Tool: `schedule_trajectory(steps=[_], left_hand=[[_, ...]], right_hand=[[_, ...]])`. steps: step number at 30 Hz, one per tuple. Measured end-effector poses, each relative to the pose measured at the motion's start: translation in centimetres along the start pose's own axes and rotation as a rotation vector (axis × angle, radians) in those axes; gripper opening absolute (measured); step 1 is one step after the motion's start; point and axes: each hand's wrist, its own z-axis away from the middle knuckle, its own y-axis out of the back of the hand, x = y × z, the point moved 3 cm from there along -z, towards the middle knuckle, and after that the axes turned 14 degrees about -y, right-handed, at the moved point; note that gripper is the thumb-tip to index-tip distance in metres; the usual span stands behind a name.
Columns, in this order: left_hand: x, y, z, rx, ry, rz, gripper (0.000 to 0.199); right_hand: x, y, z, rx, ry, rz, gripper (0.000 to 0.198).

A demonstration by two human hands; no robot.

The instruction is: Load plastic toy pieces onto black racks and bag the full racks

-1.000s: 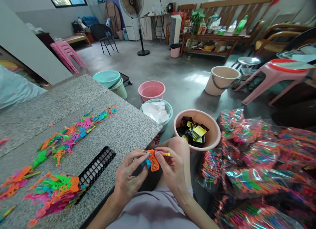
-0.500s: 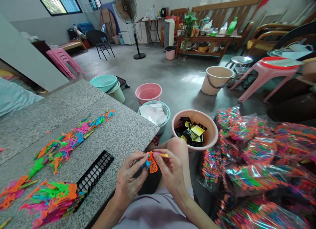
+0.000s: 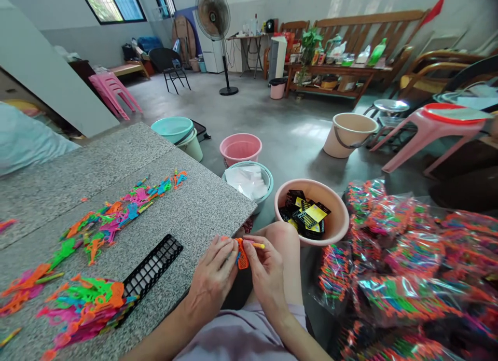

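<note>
The orange perforated plastic piece (image 3: 243, 258) is in front of the person's lap, between both hands, near the table edge. The fingers of the right hand (image 3: 267, 275) pinch a yellow-tipped stick (image 3: 258, 245) beside it. The fingers of the left hand (image 3: 213, 273) are close together and hold the orange piece, partly hiding it. On the table (image 3: 210, 200) lie a black plastic grid (image 3: 155, 265) and a colourful pile of plastic pieces (image 3: 89, 304). A pink tub (image 3: 339, 221) stands beyond the knee.
</note>
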Motion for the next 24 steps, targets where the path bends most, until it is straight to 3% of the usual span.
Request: schedule_trajectory(steps=[2,4,7,10,12,15,20,24], left_hand=[[0.2,0.5,-0.3,0.076,0.057,0.055,0.048],[0.3,0.9,-0.3,0.223,0.232,0.183,0.064],[-0.4,0.5,0.2,0.527,0.690,0.640,0.075],[-1.0,-0.7,0.0,0.654,1.011,1.141,0.060],[-1.5,-0.7,-0.5,0.661,1.047,1.249,0.053],[-2.0,0.0,-0.6,0.687,1.026,1.207,0.046],[-2.1,0.8,1.1,0.705,0.999,1.011,0.030],[-2.8,0.8,3.6,0.663,1.042,0.829,0.029]], right_hand=[[-0.4,0.2,-0.6,0.003,-0.003,-0.049,0.032],[-0.9,0.2,-1.2,0.007,-0.007,-0.092,0.033],[-1.5,-0.5,-1.4,-0.042,-0.010,-0.129,0.030],[-1.8,-1.4,-1.1,-0.141,-0.008,-0.126,0.026],[-1.9,-1.7,-1.0,-0.184,-0.006,-0.082,0.022],[-1.5,-1.8,-1.4,-0.264,-0.065,-0.014,0.020],[0.2,-2.2,-1.7,-0.418,-0.173,0.093,0.025],[1.7,-3.5,-1.6,-0.519,-0.098,0.420,0.024]])
